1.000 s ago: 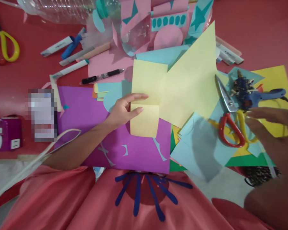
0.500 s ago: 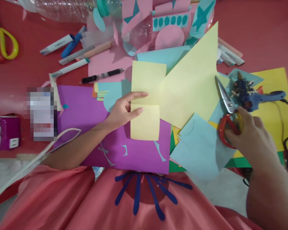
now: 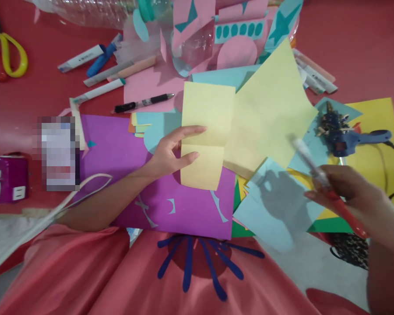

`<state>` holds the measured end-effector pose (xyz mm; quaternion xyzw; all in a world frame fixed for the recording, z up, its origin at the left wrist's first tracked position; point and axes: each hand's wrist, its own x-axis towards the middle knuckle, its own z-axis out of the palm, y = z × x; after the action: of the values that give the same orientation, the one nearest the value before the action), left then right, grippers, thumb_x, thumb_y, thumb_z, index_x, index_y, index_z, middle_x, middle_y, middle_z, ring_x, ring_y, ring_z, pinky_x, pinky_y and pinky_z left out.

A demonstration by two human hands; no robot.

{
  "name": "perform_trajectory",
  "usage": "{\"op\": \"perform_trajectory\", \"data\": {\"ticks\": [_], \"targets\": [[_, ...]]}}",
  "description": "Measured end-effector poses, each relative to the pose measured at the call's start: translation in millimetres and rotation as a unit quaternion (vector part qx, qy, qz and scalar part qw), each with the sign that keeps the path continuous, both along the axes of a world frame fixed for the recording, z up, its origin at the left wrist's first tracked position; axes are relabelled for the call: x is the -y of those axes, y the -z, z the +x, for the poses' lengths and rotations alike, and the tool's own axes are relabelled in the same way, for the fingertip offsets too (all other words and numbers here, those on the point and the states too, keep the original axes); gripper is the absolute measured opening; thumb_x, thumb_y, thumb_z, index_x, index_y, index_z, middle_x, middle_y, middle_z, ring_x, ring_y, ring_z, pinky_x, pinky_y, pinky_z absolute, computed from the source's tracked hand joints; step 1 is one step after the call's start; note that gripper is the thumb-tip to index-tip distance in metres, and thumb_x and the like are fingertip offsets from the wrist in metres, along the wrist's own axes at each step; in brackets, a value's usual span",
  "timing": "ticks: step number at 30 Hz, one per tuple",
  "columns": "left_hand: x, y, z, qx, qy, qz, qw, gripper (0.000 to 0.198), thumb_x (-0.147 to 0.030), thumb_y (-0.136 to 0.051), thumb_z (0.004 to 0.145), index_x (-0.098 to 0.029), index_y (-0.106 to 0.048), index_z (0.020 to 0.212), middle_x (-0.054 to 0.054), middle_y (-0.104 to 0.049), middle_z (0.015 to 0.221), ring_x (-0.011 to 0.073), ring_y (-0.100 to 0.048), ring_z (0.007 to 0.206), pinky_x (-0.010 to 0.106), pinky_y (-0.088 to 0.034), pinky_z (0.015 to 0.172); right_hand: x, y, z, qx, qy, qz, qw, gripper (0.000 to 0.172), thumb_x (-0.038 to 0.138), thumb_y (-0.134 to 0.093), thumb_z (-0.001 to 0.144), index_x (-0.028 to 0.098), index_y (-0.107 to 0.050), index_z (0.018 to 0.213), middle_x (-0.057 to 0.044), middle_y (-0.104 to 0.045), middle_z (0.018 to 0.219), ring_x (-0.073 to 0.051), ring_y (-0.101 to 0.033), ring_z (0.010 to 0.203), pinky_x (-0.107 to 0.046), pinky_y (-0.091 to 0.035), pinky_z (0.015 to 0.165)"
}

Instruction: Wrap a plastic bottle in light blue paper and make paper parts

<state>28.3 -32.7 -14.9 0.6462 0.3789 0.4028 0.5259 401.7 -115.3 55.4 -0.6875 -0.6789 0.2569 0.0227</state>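
Observation:
My left hand (image 3: pixel 169 153) grips the left edge of a creased pale yellow paper (image 3: pixel 210 107), thumb and index finger lying on its face and the other fingers partly hidden. The crease runs across the paper near the thumb. Held in my right hand (image 3: pixel 354 188) is a pair of red-handled scissors (image 3: pixel 313 168), blurred by motion, blades toward the upper left. Its tips hang apart from the creased paper, over a larger pale yellow sheet (image 3: pixel 265 118). Below the scissors lies a light blue paper (image 3: pixel 259 208) with the hand's shadow on it.
A blue glue gun (image 3: pixel 343 140) rests on yellow card at right. Purple paper (image 3: pixel 118 148) with blue scraps lies under my left arm. Markers (image 3: pixel 100 89), a black pen (image 3: pixel 144 103), yellow-and-red scissors (image 3: pixel 15 57), a phone (image 3: pixel 59 153) and pink cut-outs (image 3: pixel 238 52) lie around.
My right hand has turned the scissors and drawn them down and slightly right. The creased yellow paper has shifted a little right, its lower part tilting, with my left hand still on it.

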Motion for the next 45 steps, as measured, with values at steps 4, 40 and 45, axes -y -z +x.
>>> {"op": "perform_trajectory", "data": {"ticks": [4, 40, 45], "targets": [[0, 1.8, -1, -0.018, 0.009, 0.007, 1.000, 0.050, -0.043, -0.069, 0.078, -0.024, -0.061, 0.124, 0.007, -0.063, 0.132, 0.0238, -0.062, 0.119, 0.034, -0.057, 0.095, -15, -10.1, -9, 0.030, -0.119, -0.064, 0.990, 0.054, 0.075, -0.045, 0.081, 0.030, -0.054, 0.109, -0.004, -0.065, 0.079, -0.022, -0.064, 0.063, -0.034, -0.052, 0.057], [5, 2.1, -2, -0.060, 0.041, 0.076, 0.994, 0.051, -0.044, -0.065, 0.085, -0.029, -0.056, 0.133, 0.004, -0.061, 0.136, 0.0218, -0.057, 0.127, 0.037, -0.045, 0.111, -62, -6.7, -49, 0.048, -0.243, -0.023, 0.969, 0.054, 0.068, -0.051, 0.081, 0.029, -0.065, 0.116, -0.006, -0.068, 0.082, -0.020, -0.062, 0.057, -0.028, -0.043, 0.047], [6, 2.0, -1, -0.074, 0.034, 0.053, 0.995, 0.053, -0.048, -0.065, 0.083, -0.029, -0.057, 0.132, 0.005, -0.061, 0.136, 0.0238, -0.056, 0.128, 0.039, -0.045, 0.112, -63, -7.9, -49, 0.044, -0.251, -0.026, 0.967, 0.053, 0.067, -0.049, 0.083, 0.028, -0.065, 0.116, -0.008, -0.068, 0.083, -0.022, -0.064, 0.059, -0.030, -0.044, 0.047]]}}
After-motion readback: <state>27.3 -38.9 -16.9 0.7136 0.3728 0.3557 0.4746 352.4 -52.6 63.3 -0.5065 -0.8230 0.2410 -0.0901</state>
